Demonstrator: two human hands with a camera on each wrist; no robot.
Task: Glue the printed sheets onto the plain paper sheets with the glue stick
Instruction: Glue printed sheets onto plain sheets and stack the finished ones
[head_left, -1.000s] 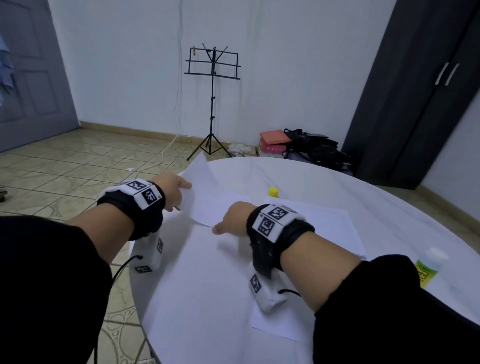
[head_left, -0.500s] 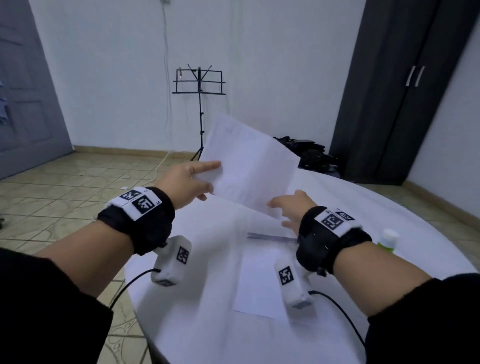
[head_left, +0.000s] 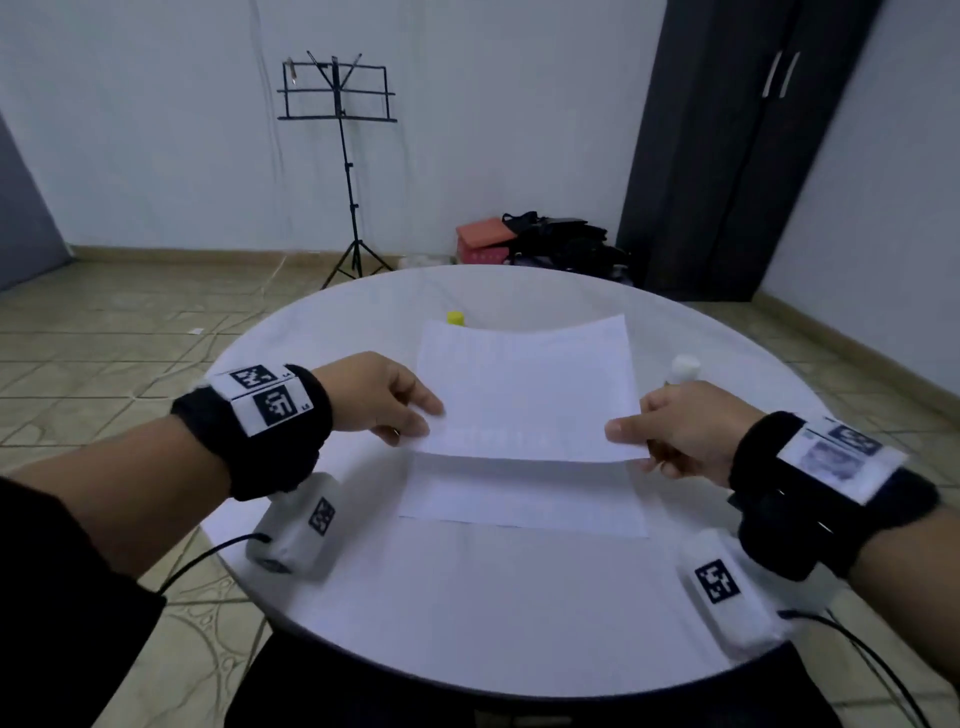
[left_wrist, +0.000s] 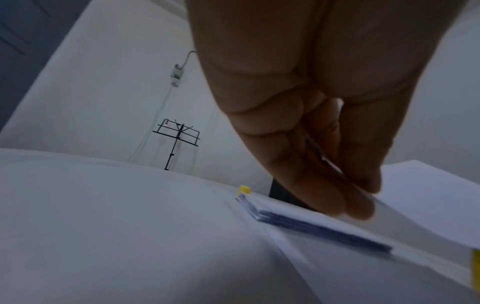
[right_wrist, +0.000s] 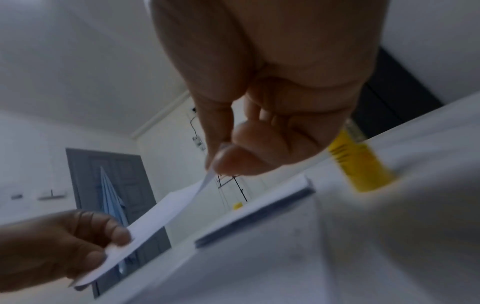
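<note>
I hold one white sheet (head_left: 524, 387) in the air above the round white table (head_left: 467, 623), faint print showing through near its lower edge. My left hand (head_left: 410, 415) pinches its lower left corner and my right hand (head_left: 631, 436) pinches its lower right corner. In the right wrist view the held sheet (right_wrist: 166, 207) runs from my right hand (right_wrist: 217, 164) down to the left hand (right_wrist: 114, 242). Under it a plain sheet (head_left: 519, 499) lies flat on the table. A stack of sheets (left_wrist: 311, 224) lies beside my left hand (left_wrist: 358, 201). A glue stick (head_left: 684, 368) with a white cap stands behind my right hand.
A small yellow cap (head_left: 455, 318) stands on the table beyond the held sheet. Past the table are a black music stand (head_left: 340, 119), bags and a red box (head_left: 545, 239) on the floor, and a dark wardrobe (head_left: 737, 145) at the right.
Both hands have lifted the sheet off the table at the left, carried it raised to the middle and brought it down, flatter, over the plain sheet. My view has swung right.
</note>
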